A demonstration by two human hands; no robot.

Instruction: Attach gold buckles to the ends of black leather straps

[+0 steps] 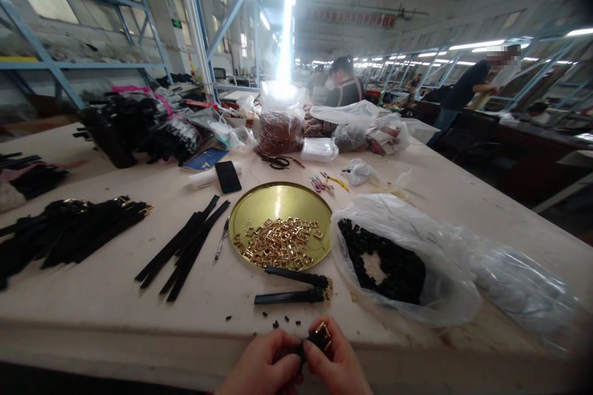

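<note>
At the table's front edge, my left hand and my right hand both grip a black strap with a gold buckle at its end. The buckle shows between the fingers of my right hand. Just beyond lie two black straps with gold buckles at their right ends, and several small black pieces. A round gold tray holds a pile of gold buckles. To its right, an open plastic bag contains many small black pieces.
Loose black straps and a strap bundle lie left. Behind the tray are a phone, scissors, yellow-handled pliers and wrapped bundles. One person is behind the table; another stands at right.
</note>
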